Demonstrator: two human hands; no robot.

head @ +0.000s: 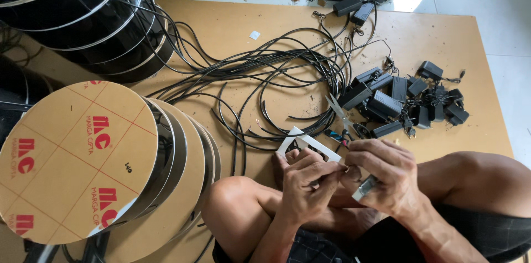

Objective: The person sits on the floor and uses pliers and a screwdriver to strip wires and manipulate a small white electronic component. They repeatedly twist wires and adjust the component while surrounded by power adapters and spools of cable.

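Head view: left hand [303, 183] pinches a thin wire [336, 170]; right hand [383, 177] grips a small metal piece [366, 186] (scissors [344, 120] nearby).

one scissors [344, 121], one white frame [307, 144], two hands [310, 181], many black adapters [385, 103]

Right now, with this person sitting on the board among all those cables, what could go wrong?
The open silver scissors lie blades apart just beyond the right hand; a reach forward might catch them. The tangled black cables loop close to the bare knee, so shifting a leg could snag and drag them. The small part pinched between the left hand and the right one looks tiny and might slip into the clutter.
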